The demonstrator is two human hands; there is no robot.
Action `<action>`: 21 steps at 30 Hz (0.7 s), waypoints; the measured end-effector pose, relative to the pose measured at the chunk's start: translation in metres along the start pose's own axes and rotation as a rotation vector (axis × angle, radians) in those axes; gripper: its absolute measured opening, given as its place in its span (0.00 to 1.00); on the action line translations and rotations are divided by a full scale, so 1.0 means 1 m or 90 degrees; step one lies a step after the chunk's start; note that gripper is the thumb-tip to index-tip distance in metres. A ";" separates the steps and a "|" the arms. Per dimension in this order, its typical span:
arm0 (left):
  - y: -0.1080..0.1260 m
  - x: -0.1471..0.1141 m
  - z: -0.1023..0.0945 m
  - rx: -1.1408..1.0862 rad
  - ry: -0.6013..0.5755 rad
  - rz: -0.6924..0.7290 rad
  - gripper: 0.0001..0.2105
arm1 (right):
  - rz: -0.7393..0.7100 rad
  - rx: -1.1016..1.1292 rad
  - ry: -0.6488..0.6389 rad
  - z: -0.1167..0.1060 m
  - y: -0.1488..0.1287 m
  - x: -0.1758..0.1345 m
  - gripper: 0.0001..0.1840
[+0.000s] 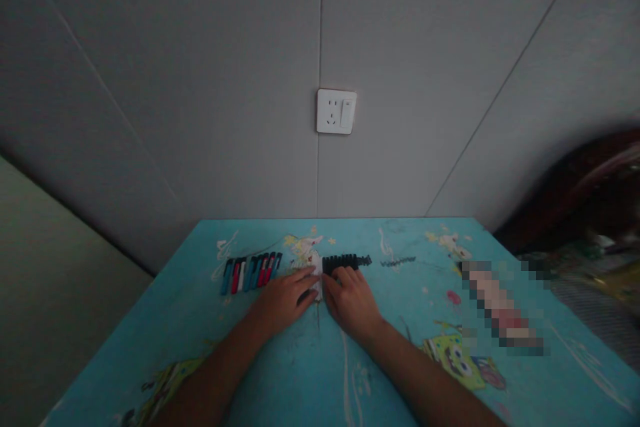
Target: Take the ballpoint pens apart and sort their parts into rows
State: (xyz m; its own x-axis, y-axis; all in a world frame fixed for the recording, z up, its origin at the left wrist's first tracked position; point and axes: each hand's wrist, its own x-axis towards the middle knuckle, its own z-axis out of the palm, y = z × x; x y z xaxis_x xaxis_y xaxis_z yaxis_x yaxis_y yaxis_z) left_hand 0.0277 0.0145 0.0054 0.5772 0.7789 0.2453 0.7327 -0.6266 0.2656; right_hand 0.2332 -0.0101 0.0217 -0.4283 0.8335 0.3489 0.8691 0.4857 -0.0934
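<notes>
A small white slip (318, 285), paper-like, lies on the table between my hands. My left hand (284, 299) reaches in from the left, its thumb and forefinger at the slip's left edge. From the other side, my right hand (353, 299) has bent fingers, with the fingertips at the slip's right edge. Just beyond the right fingers lies a row of small black pieces (340, 261), close together; their kind is too dark to make out. Left of my left hand, several pens (245, 275) with blue, red and white bodies and dark ends lie side by side.
A blue cartoon-print tablecloth (200, 320) covers the table, which meets the grey wall (240, 113). On the wall is a white socket with a switch (337, 111). A blurred-out long object (500, 307) lies at the right. Dark clutter (590, 213) stands beyond the right edge.
</notes>
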 end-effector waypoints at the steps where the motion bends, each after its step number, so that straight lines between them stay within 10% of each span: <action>1: -0.001 0.000 0.002 0.001 -0.001 -0.003 0.17 | -0.001 0.003 -0.004 -0.001 -0.001 -0.001 0.13; 21: -0.006 0.000 0.006 0.043 -0.022 0.018 0.22 | -0.022 0.013 -0.023 -0.001 -0.003 -0.004 0.07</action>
State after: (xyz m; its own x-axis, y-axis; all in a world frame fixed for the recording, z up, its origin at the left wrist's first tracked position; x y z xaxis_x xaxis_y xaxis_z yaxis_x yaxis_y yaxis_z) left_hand 0.0253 0.0185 -0.0013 0.6090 0.7623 0.2191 0.7381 -0.6458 0.1953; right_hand 0.2329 -0.0153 0.0218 -0.4676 0.8246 0.3183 0.8484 0.5198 -0.1001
